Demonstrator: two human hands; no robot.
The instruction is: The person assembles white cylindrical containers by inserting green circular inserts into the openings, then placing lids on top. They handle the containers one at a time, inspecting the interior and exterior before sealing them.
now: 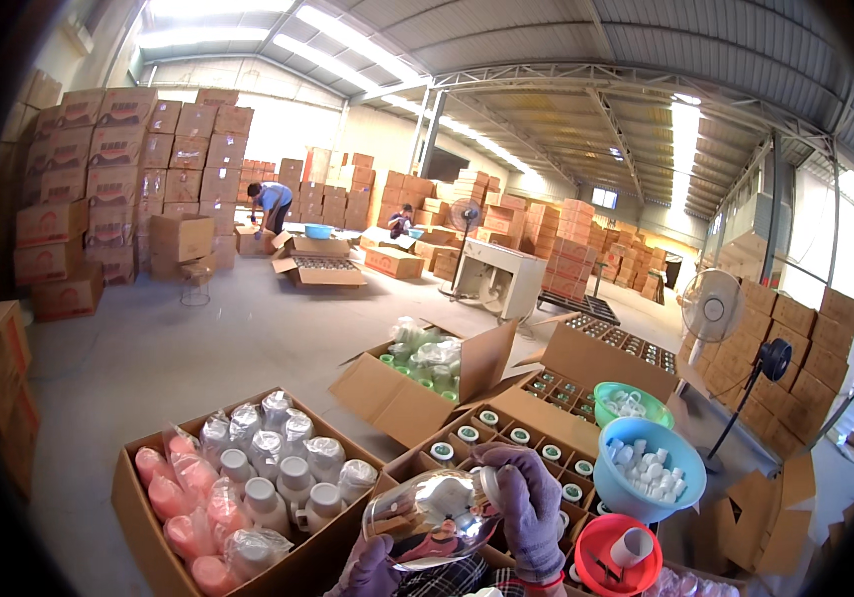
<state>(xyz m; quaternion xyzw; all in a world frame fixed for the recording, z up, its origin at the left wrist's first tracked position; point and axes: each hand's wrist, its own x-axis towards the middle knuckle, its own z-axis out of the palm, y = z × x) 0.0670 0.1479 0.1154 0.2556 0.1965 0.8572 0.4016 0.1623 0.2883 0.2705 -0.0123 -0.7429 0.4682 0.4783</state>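
A mirror-bright silvered flask liner [432,519] lies sideways between my two gloved hands, low in the middle. My left hand [372,569] grips its rounded end from below, partly cut off by the lower edge. At the other end, my right hand [530,512] closes around the neck, where a whitish ring or cap [487,488] shows. Under and beyond the hands is a divided carton [417,460] with several white-rimmed, green-topped bottles in its cells. To the left, another carton [138,517] holds plastic-wrapped pink and silver-grey bottles.
Right of my hands stand a red basin [586,557] with a white cup, a blue basin [636,505] of small white parts and a green basin [660,410]. An open carton [367,398] holds green bottles. Fans [713,303], stacked cartons [118,179] and two people [273,199] are farther off.
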